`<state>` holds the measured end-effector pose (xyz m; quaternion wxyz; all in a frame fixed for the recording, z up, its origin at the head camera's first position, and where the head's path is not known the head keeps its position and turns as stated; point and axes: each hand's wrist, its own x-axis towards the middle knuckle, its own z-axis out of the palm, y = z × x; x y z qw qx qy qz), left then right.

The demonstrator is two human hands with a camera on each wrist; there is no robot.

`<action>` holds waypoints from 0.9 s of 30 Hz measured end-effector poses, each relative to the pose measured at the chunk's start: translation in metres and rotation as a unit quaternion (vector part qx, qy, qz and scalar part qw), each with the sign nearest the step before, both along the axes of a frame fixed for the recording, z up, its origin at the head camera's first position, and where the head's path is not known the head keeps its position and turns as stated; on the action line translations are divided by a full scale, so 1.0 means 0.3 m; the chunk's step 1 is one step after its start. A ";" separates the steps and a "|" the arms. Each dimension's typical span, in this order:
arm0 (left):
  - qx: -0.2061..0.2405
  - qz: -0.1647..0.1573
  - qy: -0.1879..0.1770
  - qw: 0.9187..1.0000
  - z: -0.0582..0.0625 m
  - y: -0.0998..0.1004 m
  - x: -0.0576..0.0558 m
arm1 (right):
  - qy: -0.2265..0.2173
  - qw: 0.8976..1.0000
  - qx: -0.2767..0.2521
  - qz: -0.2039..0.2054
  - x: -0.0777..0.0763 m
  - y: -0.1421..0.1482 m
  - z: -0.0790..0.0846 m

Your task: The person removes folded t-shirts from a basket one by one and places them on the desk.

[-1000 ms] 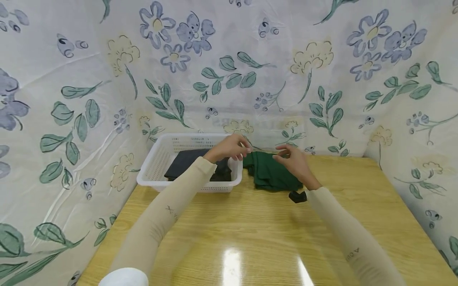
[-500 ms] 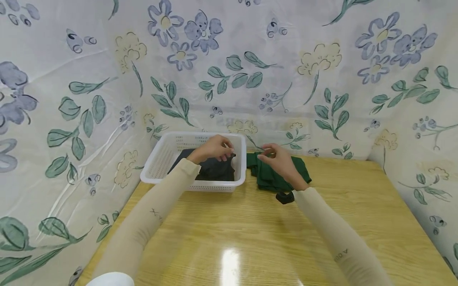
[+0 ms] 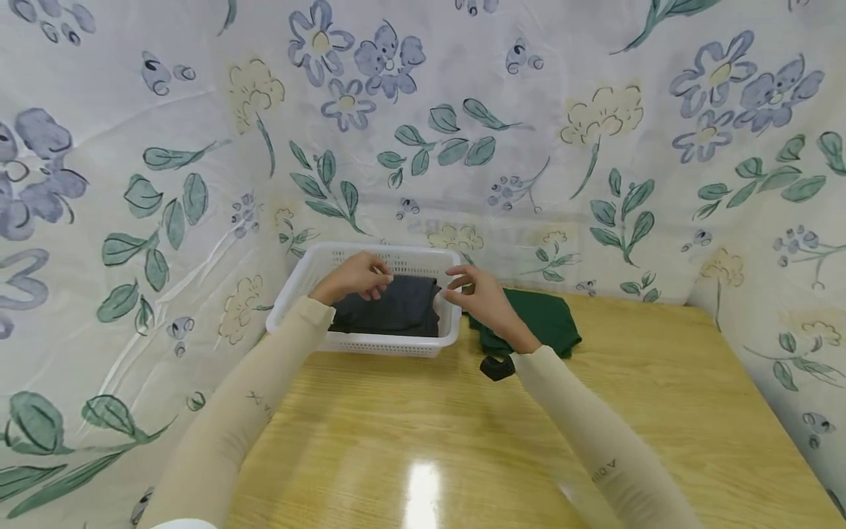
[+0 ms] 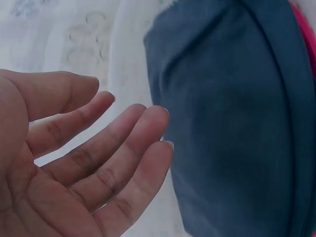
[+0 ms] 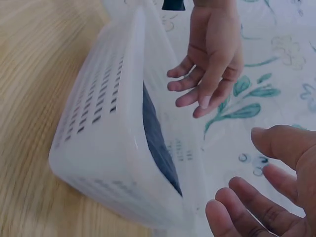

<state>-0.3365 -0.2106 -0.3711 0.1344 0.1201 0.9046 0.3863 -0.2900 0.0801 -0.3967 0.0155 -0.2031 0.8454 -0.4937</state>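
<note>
My left hand hovers over the left part of the white plastic basket, fingers loosely bent and holding nothing. Beneath and beside it, a folded dark cloth lies in the basket. In the left wrist view that cloth looks dark blue, with a bit of pink-red fabric at its edge. My right hand is near the basket's right rim, thumb and fingers apart with nothing between them. Behind that hand, a folded dark green cloth rests on the table, partly hidden.
A wooden table carries the basket at its back left. Floral-patterned sheeting stands behind the table and along its sides. A small black device sits at my right wrist.
Both hands have moved left: the left one farther across the basket, the right one from over the green cloth to the basket's right rim. More of the dark cloth shows.
</note>
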 end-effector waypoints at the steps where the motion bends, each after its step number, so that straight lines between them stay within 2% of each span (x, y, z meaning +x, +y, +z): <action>1: -0.003 0.002 0.000 1.000 0.000 -0.015 0.002 | -0.002 1.000 0.001 0.003 0.002 -0.014 0.002; 8: -0.030 0.032 -0.004 0.999 -0.020 -0.097 0.010 | -0.012 0.999 -0.009 0.033 0.004 -0.106 -0.003; 12: -0.033 0.046 -0.014 0.998 -0.029 -0.143 0.008 | -0.040 0.998 -0.022 0.044 0.005 -0.155 -0.009; 16: -0.032 0.055 -0.029 0.998 -0.061 -0.188 0.006 | -0.071 0.996 -0.025 0.047 0.014 -0.195 -0.034; 20: -0.029 0.061 -0.040 0.997 -0.082 -0.229 -0.002 | -0.080 0.995 -0.028 0.056 0.017 -0.224 -0.047; 27: -0.037 0.074 -0.049 0.995 -0.067 -0.277 0.005 | -0.082 0.994 0.002 0.073 0.023 -0.249 -0.047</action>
